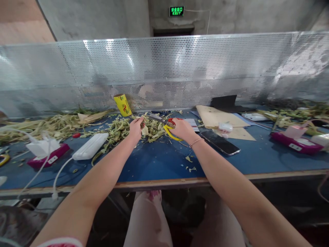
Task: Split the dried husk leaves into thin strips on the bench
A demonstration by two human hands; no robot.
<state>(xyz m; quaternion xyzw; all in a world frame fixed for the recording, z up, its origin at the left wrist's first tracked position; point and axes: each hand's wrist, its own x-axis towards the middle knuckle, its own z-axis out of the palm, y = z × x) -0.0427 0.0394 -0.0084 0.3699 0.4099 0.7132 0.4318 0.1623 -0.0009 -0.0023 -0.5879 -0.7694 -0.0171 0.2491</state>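
My right hand (pixel 181 128) is closed round the handles of a pair of scissors (pixel 159 119), one loop yellow and the other red. Their grey blades point left, toward my left hand (pixel 136 127). The fingers of my left hand are pinched on a pale, dried plant piece (pixel 145 131), close to the blade tips. Whether the blades touch it I cannot tell. Under and around both hands spreads a heap of dry, greenish plant cuttings (pixel 118 129) on the blue tabletop (pixel 154 164).
Left of the heap lie a white power bank (pixel 91 146) and a purple power strip (pixel 48 156) with cables. Behind stands a yellow can (pixel 122 105) before a perforated metal screen (pixel 164 68). To the right are a black phone (pixel 220 141), brown paper (pixel 218 118) and another purple strip (pixel 295 143).
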